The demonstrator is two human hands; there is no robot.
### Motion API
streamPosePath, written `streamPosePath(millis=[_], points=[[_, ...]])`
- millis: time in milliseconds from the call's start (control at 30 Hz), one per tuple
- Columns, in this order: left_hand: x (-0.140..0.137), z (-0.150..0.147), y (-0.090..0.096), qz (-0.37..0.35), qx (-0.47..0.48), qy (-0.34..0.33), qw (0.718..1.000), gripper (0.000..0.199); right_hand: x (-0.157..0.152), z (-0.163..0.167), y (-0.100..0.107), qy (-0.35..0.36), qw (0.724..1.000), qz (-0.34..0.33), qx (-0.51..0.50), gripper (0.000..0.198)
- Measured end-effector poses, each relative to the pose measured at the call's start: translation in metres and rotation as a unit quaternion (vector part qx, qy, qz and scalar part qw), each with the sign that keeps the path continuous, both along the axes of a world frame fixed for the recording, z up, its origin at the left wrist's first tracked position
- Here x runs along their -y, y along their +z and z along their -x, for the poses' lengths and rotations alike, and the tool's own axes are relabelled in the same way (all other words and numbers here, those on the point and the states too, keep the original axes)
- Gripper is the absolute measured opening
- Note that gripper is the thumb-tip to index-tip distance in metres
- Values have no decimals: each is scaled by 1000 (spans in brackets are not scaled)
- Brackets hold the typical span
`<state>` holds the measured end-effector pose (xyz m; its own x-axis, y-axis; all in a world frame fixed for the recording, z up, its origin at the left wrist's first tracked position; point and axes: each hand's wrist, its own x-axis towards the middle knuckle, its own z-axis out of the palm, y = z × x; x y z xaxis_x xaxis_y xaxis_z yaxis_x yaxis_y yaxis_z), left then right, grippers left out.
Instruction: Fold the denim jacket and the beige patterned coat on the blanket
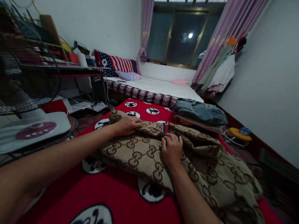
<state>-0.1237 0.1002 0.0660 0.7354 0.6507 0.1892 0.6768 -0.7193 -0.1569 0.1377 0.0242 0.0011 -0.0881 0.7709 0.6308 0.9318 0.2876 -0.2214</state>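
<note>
two hands on one brown patterned garment (149,152), which lies crumpled across a red cartoon-print blanket (112,196), middle to right of frame. left hand (127,125) rests on the garment's far-left edge, fingers curled over a fold, pinching the cloth. right hand (172,148) sits knuckles-up near the middle of the garment, fingers bent and gripping the fabric just below a green-red stripe (165,128). hands near each other, not touching. rest of the garment bunches off toward the lower right. folded denim stack (201,112) sits beyond the garment on the right, apart from both hands. white fan (25,124) stands at left, off the blanket. bed with white sheet (161,85) lies beyond, under a dark window (182,34) with pink curtains.
</note>
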Motion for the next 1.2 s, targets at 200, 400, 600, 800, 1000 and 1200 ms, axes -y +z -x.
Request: streamPosePath(millis=[200,400,600,800,1000,1200], points=[[15,21,-15,79,66,174,979,52,3,3,-1,9,998,52,34,26],[-11,39,-21,39,91,408,908,54,7,5,-3,32,996,64,58,27],[-26,33,-12,82,38,403,911,44,10,7,2,37,993,88,73,24],[-21,-57,8,31,74,257,963,36,15,11,8,27,990,113,75,26],[-4,-122,-44,176,179,80,965,49,16,11,9,23,991,117,60,24],[-1,-117,-68,190,129,89,969,51,11,-8,46,27,988,148,-35,21]])
